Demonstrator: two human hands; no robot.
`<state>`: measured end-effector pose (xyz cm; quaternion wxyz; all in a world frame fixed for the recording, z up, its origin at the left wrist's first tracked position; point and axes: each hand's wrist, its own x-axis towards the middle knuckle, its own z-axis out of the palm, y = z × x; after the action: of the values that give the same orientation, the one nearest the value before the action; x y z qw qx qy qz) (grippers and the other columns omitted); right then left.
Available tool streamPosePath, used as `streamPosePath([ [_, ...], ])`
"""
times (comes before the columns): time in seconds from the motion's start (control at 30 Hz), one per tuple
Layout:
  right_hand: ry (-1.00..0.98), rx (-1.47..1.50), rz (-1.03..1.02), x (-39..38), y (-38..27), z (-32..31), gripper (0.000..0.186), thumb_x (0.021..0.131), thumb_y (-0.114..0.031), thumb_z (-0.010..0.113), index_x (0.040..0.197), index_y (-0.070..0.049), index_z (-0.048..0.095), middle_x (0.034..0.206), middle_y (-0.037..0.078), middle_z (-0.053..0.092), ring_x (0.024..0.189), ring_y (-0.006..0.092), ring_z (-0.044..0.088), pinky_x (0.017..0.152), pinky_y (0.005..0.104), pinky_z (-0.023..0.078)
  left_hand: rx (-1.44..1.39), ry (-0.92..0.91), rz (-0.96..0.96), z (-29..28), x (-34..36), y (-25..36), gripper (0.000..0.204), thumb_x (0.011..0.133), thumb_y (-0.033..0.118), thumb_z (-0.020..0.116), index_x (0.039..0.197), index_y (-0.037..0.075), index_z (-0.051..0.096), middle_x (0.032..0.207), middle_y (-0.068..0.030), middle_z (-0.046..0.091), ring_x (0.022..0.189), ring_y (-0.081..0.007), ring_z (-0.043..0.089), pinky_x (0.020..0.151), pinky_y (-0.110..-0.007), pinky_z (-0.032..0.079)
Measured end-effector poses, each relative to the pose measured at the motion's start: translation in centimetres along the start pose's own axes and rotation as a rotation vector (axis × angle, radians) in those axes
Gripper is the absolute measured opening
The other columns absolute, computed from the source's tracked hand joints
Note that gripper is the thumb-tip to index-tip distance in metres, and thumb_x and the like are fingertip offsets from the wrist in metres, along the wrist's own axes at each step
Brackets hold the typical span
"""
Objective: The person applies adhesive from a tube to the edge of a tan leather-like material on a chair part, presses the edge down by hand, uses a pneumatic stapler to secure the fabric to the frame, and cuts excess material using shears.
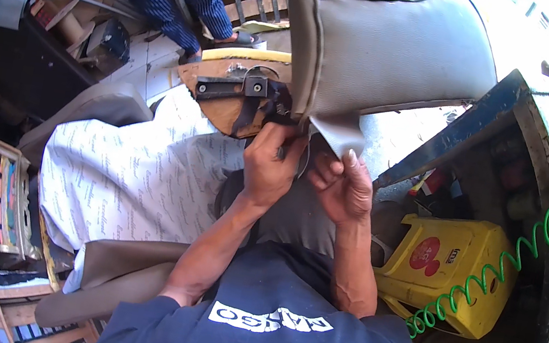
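Watching from my end, I see a grey-brown upholstered cushion [398, 54] at 1 o'clock from the hands, tilted up, its nearest lower corner just above the fingers. From that corner a loose flap [341, 136] of its cover hangs down between the two hands, touching the right one.

I judge the cushion to be bulky but not very heavy, padded soft over something firmer inside. The cover looks like smooth leather or vinyl: pliable, slightly slippery, hard to tear but easy to crease or scuff. I would take the flap near its free edge, thumb on top and fingers below, and steady the body by its piped seam [316, 39] rather than by the slick flat face.

The right hand [345, 188] has the flap's lower edge pinched between thumb and fingers, at about 5 o'clock from the corner. The left hand [270, 163] is curled in tight at 7 o'clock from that corner, close under it; I cannot tell what its fingers hold.

At 10 o'clock from the hands, a black metal bracket [222, 90] sits on a wooden panel [209, 107]. A yellow plastic stool [451, 272] lies toward 4 o'clock.
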<state>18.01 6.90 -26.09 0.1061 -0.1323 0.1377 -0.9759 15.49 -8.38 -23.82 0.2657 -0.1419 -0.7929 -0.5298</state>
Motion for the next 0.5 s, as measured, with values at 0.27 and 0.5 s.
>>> streamPosePath([
  [0.27,0.309,-0.530,-0.010,0.8,2.0,-0.9,0.017,0.096,-0.018,0.076,0.105,-0.005,0.071,0.087,0.004,0.073,0.070,0.0099,0.062,0.064,0.0253,0.049,-0.005,0.048,0.102,0.7,1.0,-1.2,0.015,0.085,-0.001,0.073,0.100,0.002,0.070,0.091,-0.0127,0.069,0.081,-0.0311,0.071,0.070,-0.039,0.055],
  [0.5,0.383,-0.851,-0.173,3.4,2.6,-1.3,0.021,0.097,-0.020,0.076,0.107,-0.002,0.073,0.088,0.003,0.072,0.071,0.0087,0.061,0.064,0.0257,0.048,0.035,0.045,0.199,-0.3,1.8,-2.8,0.017,0.086,0.001,0.073,0.103,0.004,0.071,0.093,-0.0117,0.071,0.084,-0.0325,0.071,0.074,-0.040,0.055],
])
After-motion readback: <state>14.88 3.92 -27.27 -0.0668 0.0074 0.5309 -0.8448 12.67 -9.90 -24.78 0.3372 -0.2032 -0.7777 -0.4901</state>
